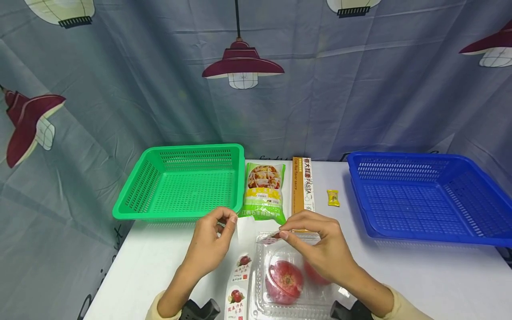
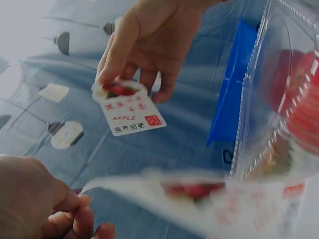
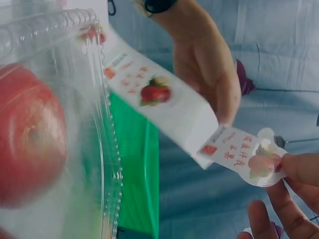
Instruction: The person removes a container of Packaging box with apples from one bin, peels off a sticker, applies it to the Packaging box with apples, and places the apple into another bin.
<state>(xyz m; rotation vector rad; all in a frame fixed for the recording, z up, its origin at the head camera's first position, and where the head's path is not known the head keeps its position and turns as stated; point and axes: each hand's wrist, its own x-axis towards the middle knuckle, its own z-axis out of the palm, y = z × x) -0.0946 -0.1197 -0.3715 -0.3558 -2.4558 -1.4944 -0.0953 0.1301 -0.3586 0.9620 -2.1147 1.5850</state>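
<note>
**Label strip held over apple box**

At lower centre of the head view, the left hand (image 1: 210, 242) pinches one end of a white label strip (image 1: 239, 284) with curled fingers, while the right hand (image 1: 320, 249) pinches the strip's rounded apple-printed tab (image 2: 128, 107) between thumb and fingertip. The clear clamshell box (image 1: 288, 278) of red apples (image 1: 285, 281) sits on the white surface (image 1: 420, 275) beneath, between the green basket (image 1: 182, 182) and the blue basket (image 1: 428, 195).

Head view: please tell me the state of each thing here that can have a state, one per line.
Clear clamshell box: shut, two red apples inside.
Label strip: peeled, pinched at both ends.
Left hand: pinching the label's white end.
Right hand: pinching the label's printed tab.
Green basket: empty.
Blue basket: empty.
Food bag: lying flat, sealed.
Pasta box: lying flat.
</note>
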